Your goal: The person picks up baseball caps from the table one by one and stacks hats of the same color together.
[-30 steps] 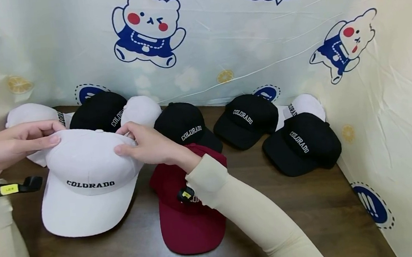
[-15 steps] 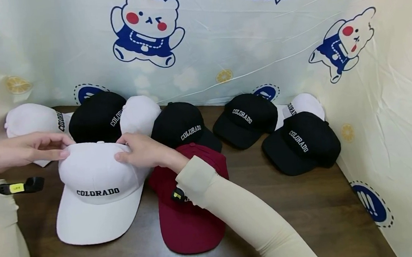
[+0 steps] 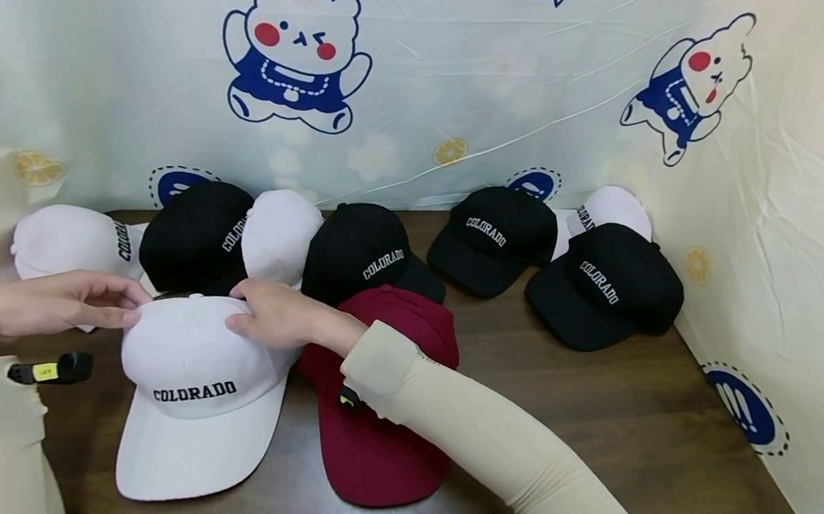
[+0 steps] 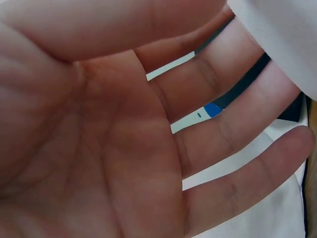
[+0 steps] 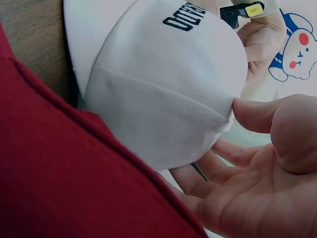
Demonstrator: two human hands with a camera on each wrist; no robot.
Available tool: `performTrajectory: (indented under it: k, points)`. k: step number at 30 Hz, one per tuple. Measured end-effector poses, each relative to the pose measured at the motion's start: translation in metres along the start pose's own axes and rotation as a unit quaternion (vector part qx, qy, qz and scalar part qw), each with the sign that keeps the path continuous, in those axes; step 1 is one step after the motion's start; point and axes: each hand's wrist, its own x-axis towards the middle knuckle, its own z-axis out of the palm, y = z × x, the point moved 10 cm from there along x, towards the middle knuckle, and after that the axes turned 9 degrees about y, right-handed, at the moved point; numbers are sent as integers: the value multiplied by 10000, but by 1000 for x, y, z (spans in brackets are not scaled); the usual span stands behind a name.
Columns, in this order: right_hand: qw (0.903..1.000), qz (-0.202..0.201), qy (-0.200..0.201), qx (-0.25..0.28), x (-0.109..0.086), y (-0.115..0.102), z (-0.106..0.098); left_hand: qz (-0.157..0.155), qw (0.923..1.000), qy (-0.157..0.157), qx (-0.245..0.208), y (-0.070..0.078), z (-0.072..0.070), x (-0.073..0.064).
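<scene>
A white baseball cap [image 3: 184, 348] with black COLORADO lettering stands at the front left of the table, brim toward me. My left hand [image 3: 66, 308] holds its crown at the top left, thumb in front. From the other side my right hand [image 3: 278, 314] grips the crown's upper right. In the right wrist view the thumb presses the white crown [image 5: 163, 114] while the fingers reach behind it. Across the left wrist view spread the left palm and fingers [image 4: 208, 74], their tips partly behind white cloth. Beside the right forearm sits a maroon cap [image 3: 384, 461], partly covered by the sleeve.
Behind the hands are a white cap [image 3: 67, 243], a black cap [image 3: 187, 239], another white cap [image 3: 281, 233] and a black cap [image 3: 351, 247]. At the right stand two black caps [image 3: 493, 240] with a white cap [image 3: 614, 211] behind. A printed curtain [image 3: 438, 78] borders the table.
Both hands have brought the white cap slightly right and nearer to me, its brim now lower in the head view. The maroon cap and those at the back stay where they were.
</scene>
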Motion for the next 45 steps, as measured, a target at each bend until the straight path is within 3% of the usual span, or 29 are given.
performTrajectory:
  k: [3,10,14,20,27,31,35,38,45]
  points:
    - [10000,13,-68,-56,-1,1,2,-140,9999,1,-38,-4,-1,-1]
    - [9998,-79,-192,-43,-1,2,6,-51,10000,-7,-51,-6,-2,-2]
    - [9996,-141,-221,-68,-1,1,7,-254,9996,78,17,-10,-3,-2]
    - [9992,-189,-332,-71,-1,0,9,-279,9995,109,101,-11,-6,-3]
    - [9982,-447,-313,249,-5,0,-5,-358,9978,396,398,-16,-13,-2]
    - [9959,-609,-178,649,-14,-1,-28,-337,9931,937,618,-11,-22,-3]
    - [9923,-637,96,1057,-30,4,-57,-691,9770,1740,1018,2,-37,-8]
    - [9881,-661,372,1337,-44,10,-79,-893,9664,2105,1176,14,-44,-11]
    - [9664,-652,1173,2194,-78,39,-126,-260,9500,2761,1435,59,-44,-5]
